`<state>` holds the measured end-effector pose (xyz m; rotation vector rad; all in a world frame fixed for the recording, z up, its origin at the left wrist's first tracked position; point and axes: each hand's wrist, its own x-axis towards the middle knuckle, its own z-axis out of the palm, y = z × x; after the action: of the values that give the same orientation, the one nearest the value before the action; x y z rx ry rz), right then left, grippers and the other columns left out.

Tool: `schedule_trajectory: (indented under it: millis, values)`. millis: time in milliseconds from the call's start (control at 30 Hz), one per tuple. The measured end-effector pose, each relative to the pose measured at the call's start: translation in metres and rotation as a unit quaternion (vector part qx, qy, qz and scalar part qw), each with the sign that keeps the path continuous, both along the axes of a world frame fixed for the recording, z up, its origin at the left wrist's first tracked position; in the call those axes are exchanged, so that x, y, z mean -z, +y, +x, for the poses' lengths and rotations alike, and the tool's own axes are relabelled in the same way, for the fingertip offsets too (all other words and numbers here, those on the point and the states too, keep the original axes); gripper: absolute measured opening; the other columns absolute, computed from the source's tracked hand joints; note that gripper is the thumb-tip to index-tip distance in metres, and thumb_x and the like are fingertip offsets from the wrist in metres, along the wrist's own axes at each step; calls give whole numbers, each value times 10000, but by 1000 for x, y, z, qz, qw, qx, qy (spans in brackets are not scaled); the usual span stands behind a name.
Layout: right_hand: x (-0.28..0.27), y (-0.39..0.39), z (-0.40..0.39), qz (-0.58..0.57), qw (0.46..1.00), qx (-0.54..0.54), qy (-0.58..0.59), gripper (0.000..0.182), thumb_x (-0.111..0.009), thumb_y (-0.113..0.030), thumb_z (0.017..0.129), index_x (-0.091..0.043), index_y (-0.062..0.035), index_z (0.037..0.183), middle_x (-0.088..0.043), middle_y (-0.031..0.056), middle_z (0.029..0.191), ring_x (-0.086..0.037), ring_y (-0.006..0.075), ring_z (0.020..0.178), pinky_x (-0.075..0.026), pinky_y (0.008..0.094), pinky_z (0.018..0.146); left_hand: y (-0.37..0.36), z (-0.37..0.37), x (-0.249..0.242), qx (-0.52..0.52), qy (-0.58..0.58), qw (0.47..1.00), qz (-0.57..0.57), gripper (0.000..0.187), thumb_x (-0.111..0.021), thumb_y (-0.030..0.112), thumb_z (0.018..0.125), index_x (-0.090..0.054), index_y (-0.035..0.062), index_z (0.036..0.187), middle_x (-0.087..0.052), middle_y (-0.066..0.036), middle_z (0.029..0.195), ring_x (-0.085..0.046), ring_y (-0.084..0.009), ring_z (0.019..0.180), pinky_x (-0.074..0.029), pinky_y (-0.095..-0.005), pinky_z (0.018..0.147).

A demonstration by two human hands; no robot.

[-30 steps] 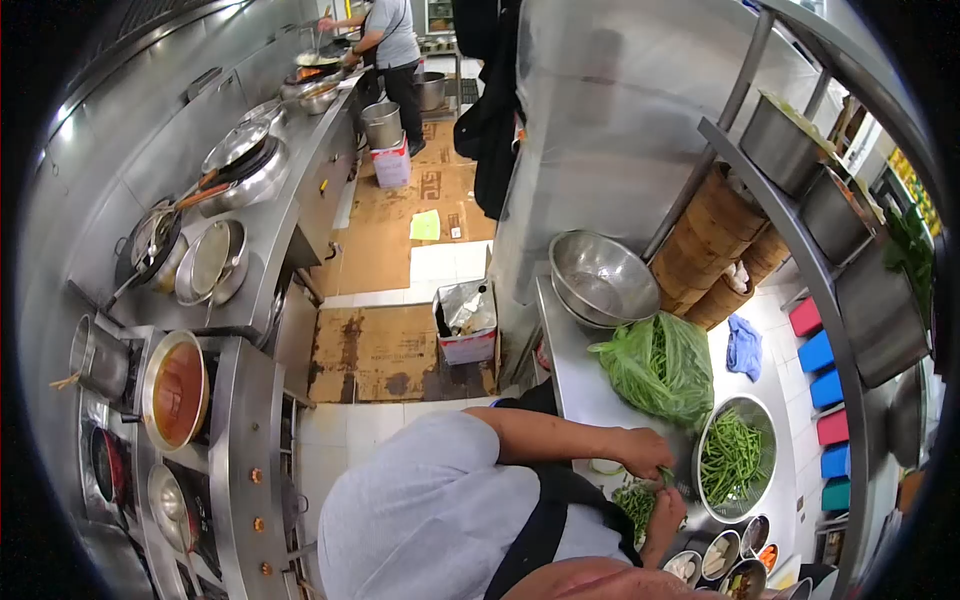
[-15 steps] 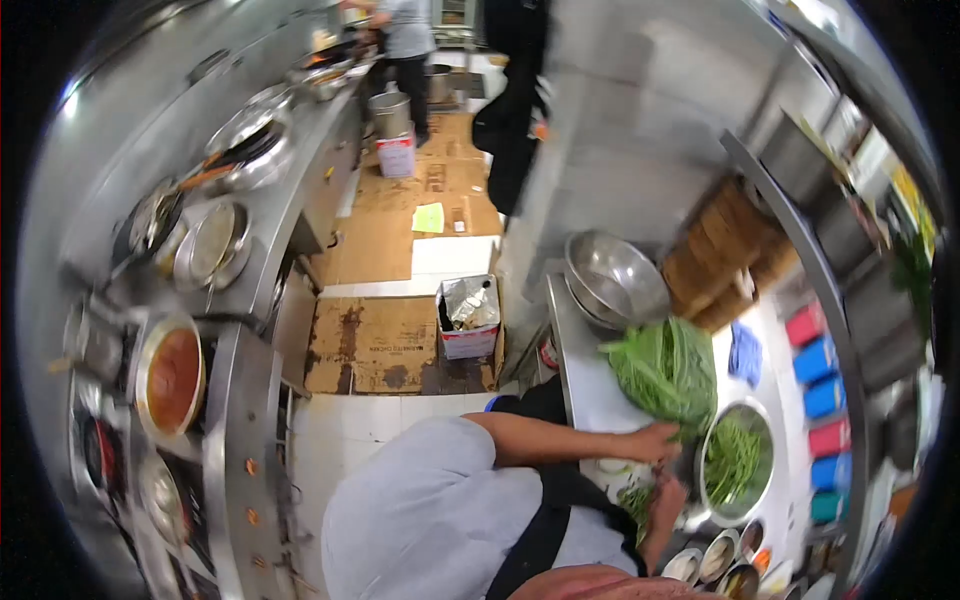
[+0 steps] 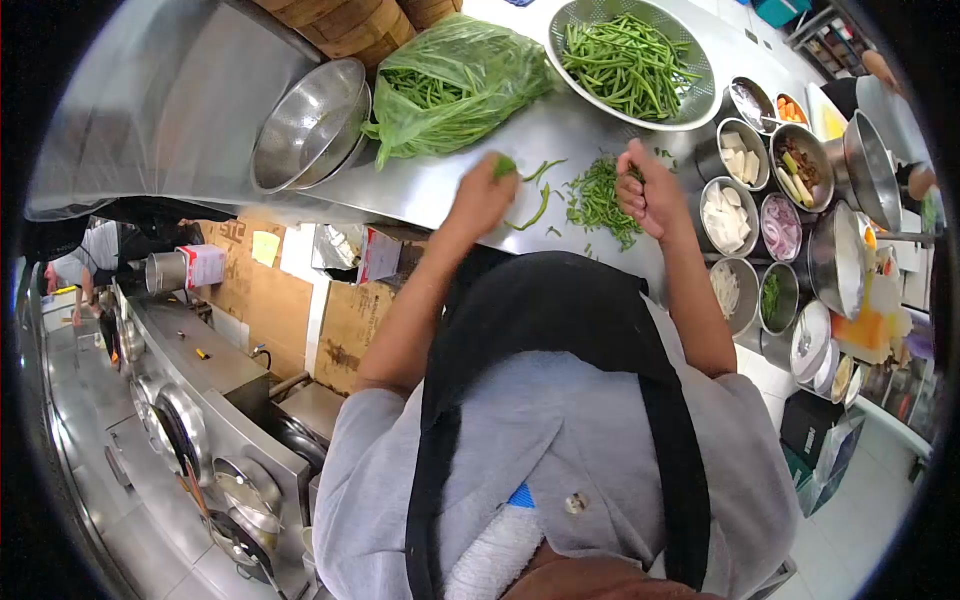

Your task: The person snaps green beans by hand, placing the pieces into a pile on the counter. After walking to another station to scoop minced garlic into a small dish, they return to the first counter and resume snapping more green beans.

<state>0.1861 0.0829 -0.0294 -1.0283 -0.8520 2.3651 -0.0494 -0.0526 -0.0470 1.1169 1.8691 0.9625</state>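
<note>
My left hand [image 3: 482,198] is closed, with a bit of green bean showing at its fingertips. Beside it, a few loose beans [image 3: 535,210] lie on the steel counter [image 3: 400,190]. My right hand [image 3: 652,192] has its fingers curled in at the right edge of a pile of short green pieces [image 3: 597,202]; what it holds is too small to make out. Behind the hands are a clear plastic bag of green beans [image 3: 455,90] on the left and a perforated metal bowl [image 3: 700,105] heaped with long green beans [image 3: 628,68].
Two nested metal bowls [image 3: 310,125] stand at the left. Several metal tins, among them sliced red onion [image 3: 781,225] and white pieces [image 3: 727,217], line the right side. A stove counter [image 3: 180,350] with pans is lower left. Other people are partly visible at both edges.
The view has swung toward the counter and my chest. My hands were close together near the bag and bowl; now they are apart, on either side of the green pieces.
</note>
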Motion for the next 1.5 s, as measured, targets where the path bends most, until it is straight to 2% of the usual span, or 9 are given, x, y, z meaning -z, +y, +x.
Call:
schedule_trajectory:
  millis: [100, 233, 267, 400, 567, 867, 1167, 1267, 1500]
  values:
    - [9, -8, -8, 76, 996, -38, -34, 253, -528, -318, 931, -534, -82, 841, -397, -40, 573, -301, 50, 409, -230, 204, 355, -6, 26, 11, 116, 117, 983, -76, 335, -634, 291, 821, -556, -8, 951, -632, -266, 878, -605, -438, 861, -477, -455, 775]
    - [33, -11, -24, 391, 872, -169, -240, 269, -537, -237, 894, -581, -2, 1017, -573, 43, 658, -533, 166, 536, -434, 315, 502, 3, 30, 18, 143, 120, 978, -93, 305, -610, 248, 806, -571, 3, 983, -631, -261, 853, -608, -423, 836, -475, -473, 761]
    - [35, -20, -28, 480, 842, -130, -211, 328, -528, -206, 873, -578, -40, 1152, -657, 151, 787, -634, 298, 713, -486, 409, 683, 5, 27, 18, 160, 139, 974, -80, 289, -596, 227, 797, -570, 4, 979, -632, -255, 836, -608, -421, 824, -474, -479, 748]
    - [18, -25, -33, 533, 777, -235, -239, 360, -478, -164, 866, -570, -159, 1214, -628, 237, 885, -607, 414, 835, -482, 467, 771, 10, 21, 5, 194, 103, 974, -57, 299, -611, 262, 814, -567, 6, 963, -632, -247, 824, -611, -414, 820, -471, -483, 739]
    - [39, -24, -35, 574, 753, -205, -248, 349, -476, -185, 871, -580, -143, 1202, -638, 227, 875, -608, 411, 832, -481, 470, 781, 10, 29, 14, 244, 210, 945, -61, 345, -653, 350, 820, -568, 43, 954, -640, -218, 832, -613, -411, 802, -474, -475, 712]
    - [27, -22, -31, 568, 740, -256, -251, 253, -470, -189, 865, -627, -15, 962, -636, 233, 873, -610, 410, 841, -473, 477, 782, 15, 17, -3, 205, 52, 977, -7, 289, -625, 284, 816, -596, 5, 886, -601, -181, 716, -574, -270, 654, -452, -384, 633]
    - [14, -30, -39, 505, 814, -119, -261, 250, -512, -228, 852, -612, 1, 872, -612, 221, 773, -595, 365, 673, -470, 420, 643, 12, 18, -22, 179, 108, 978, 2, 271, -633, 321, 862, -605, 53, 888, -588, -145, 688, -543, -263, 607, -444, -367, 614]
    - [5, -21, -30, 460, 833, -224, -210, 280, -539, -267, 851, -608, 4, 831, -592, 205, 730, -573, 338, 649, -459, 400, 623, 12, 16, -20, 208, 139, 968, -10, 245, -632, 323, 859, -621, 83, 909, -609, -149, 724, -582, -283, 645, -458, -377, 632]
    - [51, -10, -22, 640, 697, -263, -188, 302, -535, -274, 831, -616, 12, 778, -597, 197, 751, -576, 307, 690, -436, 393, 623, 14, 9, -6, 239, 136, 962, -2, 299, -609, 376, 838, -650, 124, 994, -659, -153, 886, -628, -333, 814, -488, -423, 748]
